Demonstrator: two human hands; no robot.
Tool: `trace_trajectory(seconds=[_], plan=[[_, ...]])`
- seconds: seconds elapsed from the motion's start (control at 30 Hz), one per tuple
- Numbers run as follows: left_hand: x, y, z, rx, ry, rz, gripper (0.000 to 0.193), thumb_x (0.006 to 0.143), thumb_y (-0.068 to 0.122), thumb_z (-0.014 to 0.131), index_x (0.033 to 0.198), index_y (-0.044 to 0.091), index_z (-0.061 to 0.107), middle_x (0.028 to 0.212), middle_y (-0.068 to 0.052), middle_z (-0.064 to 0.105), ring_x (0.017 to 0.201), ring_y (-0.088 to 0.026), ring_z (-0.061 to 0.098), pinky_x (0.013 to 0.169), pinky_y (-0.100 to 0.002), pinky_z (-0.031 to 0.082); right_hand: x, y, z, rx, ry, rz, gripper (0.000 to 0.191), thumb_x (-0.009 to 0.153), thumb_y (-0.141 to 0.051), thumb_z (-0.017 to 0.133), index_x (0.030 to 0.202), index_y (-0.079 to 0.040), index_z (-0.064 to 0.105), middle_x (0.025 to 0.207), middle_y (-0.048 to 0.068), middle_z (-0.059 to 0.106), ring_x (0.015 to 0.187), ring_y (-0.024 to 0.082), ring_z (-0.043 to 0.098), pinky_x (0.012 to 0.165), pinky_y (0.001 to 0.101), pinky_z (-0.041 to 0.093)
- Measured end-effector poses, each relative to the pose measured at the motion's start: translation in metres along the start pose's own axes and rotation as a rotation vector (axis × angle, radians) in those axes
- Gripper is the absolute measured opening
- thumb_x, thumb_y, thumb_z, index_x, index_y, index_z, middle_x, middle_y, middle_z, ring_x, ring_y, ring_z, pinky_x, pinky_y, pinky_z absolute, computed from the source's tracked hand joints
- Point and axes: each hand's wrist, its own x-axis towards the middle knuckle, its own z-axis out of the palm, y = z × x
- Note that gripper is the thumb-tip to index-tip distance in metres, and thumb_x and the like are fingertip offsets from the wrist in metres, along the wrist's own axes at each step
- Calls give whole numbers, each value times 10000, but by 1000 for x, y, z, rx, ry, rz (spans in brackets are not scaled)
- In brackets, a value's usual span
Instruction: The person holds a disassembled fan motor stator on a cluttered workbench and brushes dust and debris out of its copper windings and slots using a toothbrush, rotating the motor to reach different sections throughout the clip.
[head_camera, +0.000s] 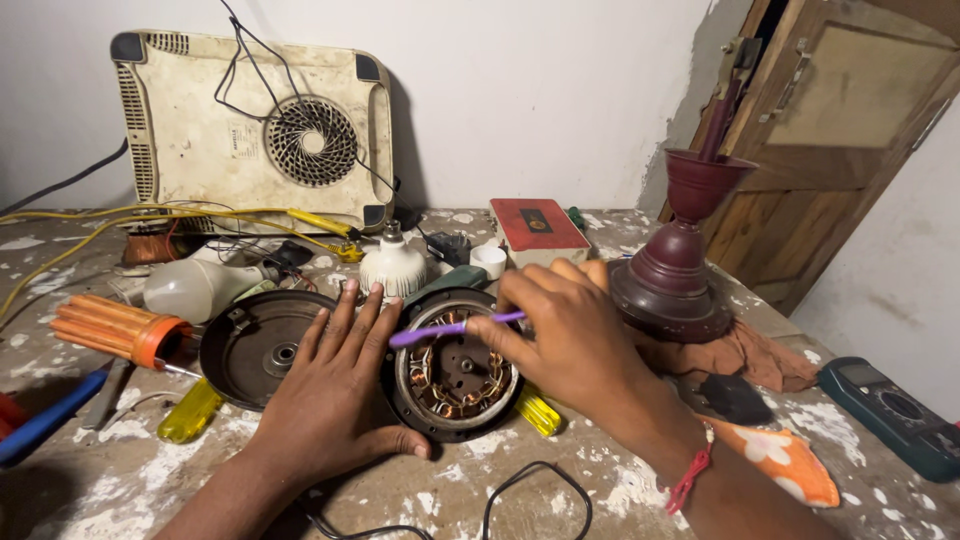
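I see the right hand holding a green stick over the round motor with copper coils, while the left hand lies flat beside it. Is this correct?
Not quite. The stick is purple, not green, as the head view shows. The rest holds: the right hand holds it over the round motor with copper coils, and the left hand lies flat beside it.

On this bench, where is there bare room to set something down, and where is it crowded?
Bare patches: the near edge between the black cable loop and the orange flowered cloth, and the near-left corner in front of the yellow screwdriver handle. Crowded: around the motor stator under the left hand and right hand, and the back row of bulbs and wires.
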Motion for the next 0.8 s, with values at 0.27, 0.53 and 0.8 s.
trace_trajectory(seconds=[0.27,0.53,0.8], plan=[[2,2,1,1,-4,7,1497,487,916,693,1571,14,191,1650,-272,148,1542,-449,29,1166,-624,110,2,5,-3,-77,22,65,404,897,-475,708,832,-79,658,804,63,669,845,276,601,811,450,348],[-1,1,-7,15,16,23,1480,514,927,668,1571,1,203,1649,-277,158,1547,-443,48,1179,-621,105,3,9,3,172,-140,116,413,843,-508,750,815,-107,657,822,40,674,861,233,604,846,383,364],[-1,4,-9,20,14,32,1476,518,932,667,1566,4,201,1646,-290,144,1544,-452,38,1179,-627,92,5,36,0,74,-11,134,392,823,-495,764,857,-111,689,845,9,698,898,206,600,849,393,324]])
